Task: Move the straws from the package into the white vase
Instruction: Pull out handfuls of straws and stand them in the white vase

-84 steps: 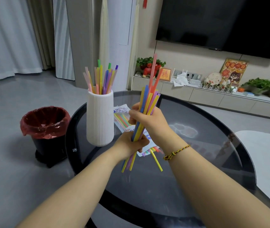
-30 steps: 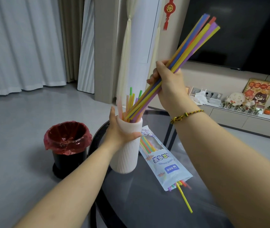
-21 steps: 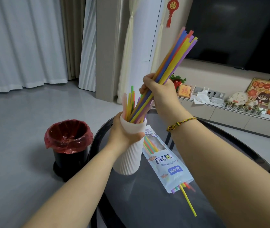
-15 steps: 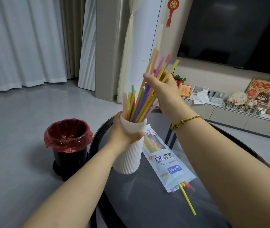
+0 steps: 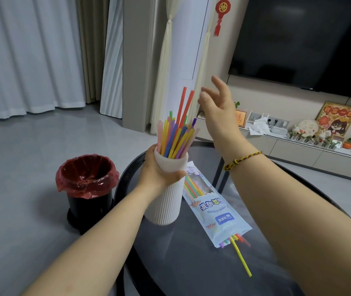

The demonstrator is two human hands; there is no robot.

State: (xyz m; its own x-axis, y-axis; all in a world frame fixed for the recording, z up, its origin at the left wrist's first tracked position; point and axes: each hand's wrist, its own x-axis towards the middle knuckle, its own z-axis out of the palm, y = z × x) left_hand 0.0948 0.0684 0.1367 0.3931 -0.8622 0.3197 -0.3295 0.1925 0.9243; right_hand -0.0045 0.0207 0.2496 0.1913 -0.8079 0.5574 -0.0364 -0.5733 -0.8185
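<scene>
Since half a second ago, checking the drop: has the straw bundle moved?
Yes. The straws slid down into the vase, out of the open right hand.

My left hand [image 5: 159, 174] grips the vase [image 5: 168, 195] near its rim, on the glass table [image 5: 191, 263]. Straws [image 5: 175, 135] stand in it, two red ones tallest. My right hand [image 5: 217, 105] is up beside them, fingers spread, empty. Package [image 5: 215, 208] lies right of the vase, straw ends poking out, one yellow straw [image 5: 241, 259] longest.
</scene>
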